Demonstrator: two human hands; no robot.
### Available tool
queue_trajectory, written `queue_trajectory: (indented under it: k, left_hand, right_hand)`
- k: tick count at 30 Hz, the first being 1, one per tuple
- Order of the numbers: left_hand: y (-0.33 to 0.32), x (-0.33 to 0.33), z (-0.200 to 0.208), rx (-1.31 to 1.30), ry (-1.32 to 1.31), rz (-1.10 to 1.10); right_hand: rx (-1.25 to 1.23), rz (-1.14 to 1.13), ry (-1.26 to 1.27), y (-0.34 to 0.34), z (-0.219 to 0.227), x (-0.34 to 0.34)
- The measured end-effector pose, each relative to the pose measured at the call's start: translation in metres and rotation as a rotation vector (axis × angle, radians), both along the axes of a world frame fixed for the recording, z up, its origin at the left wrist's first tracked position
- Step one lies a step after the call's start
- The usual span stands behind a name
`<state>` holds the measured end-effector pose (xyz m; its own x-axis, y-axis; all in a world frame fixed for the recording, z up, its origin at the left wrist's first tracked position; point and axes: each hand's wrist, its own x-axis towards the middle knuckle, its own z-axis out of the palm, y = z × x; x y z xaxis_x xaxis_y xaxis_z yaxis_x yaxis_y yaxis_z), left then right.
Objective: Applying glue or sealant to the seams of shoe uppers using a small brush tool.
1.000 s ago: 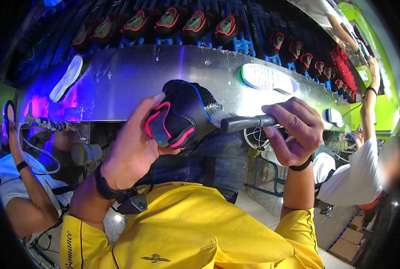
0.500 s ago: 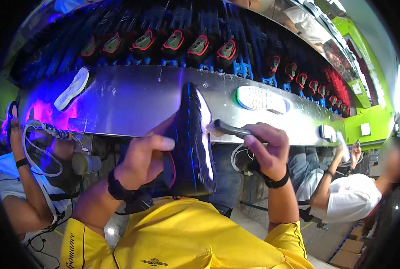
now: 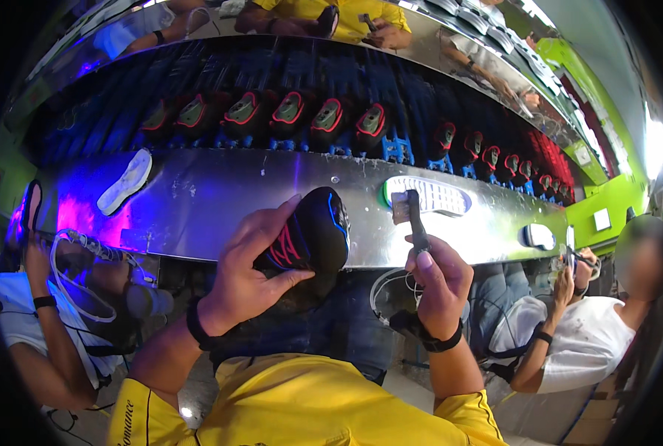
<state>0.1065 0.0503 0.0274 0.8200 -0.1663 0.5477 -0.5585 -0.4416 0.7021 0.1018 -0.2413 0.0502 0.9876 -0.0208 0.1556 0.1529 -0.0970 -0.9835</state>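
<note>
My left hand (image 3: 236, 273) grips a black shoe (image 3: 322, 232) with red lacing and blue trim, fingers on the lacing side and thumb along the near edge. The shoe is held up at the near edge of the metal table, its rounded toe pointing away from me. To its right, my right hand (image 3: 443, 286) is closed round the dark handle of a brush (image 3: 416, 217). The brush stands with its pale bristles upward and to the left, apart from the shoe. Behind the brush head lies a white sole with a green end (image 3: 446, 199).
A metal tabletop (image 3: 227, 186) carries another white sole (image 3: 127, 182) at left and a white piece (image 3: 539, 236) at right. Behind it runs a rack of black shoes (image 3: 287, 108) with red rims. White-shirted people sit at left (image 3: 30, 312) and right (image 3: 580, 334), the left one beside cables (image 3: 86, 275).
The shoe has been turned over, from its long glossy side to its toe and red lacing. My right hand has lifted the brush off it and tipped the bristles upward. The view has tilted up.
</note>
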Motion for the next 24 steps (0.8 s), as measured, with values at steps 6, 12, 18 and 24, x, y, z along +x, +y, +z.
queue_trajectory:
  k: [6,12,18,24]
  left_hand:
    - [-0.005,-0.001,0.004,0.045,-0.067,0.057]
    - [0.001,0.001,0.002,0.272,-0.243,0.113]
    - [0.001,-0.001,0.001,0.376,-0.320,0.179]
    - [0.003,0.000,-0.008,0.401,-0.399,0.212]
  right_hand:
    - [0.061,0.025,-0.061,0.020,0.005,-0.006]
    - [-0.003,0.042,-0.184,0.020,-0.002,-0.011]
    - [-0.218,0.003,-0.300,0.053,0.013,-0.011]
    - [-0.040,-0.030,-0.178,0.076,0.016,-0.008]
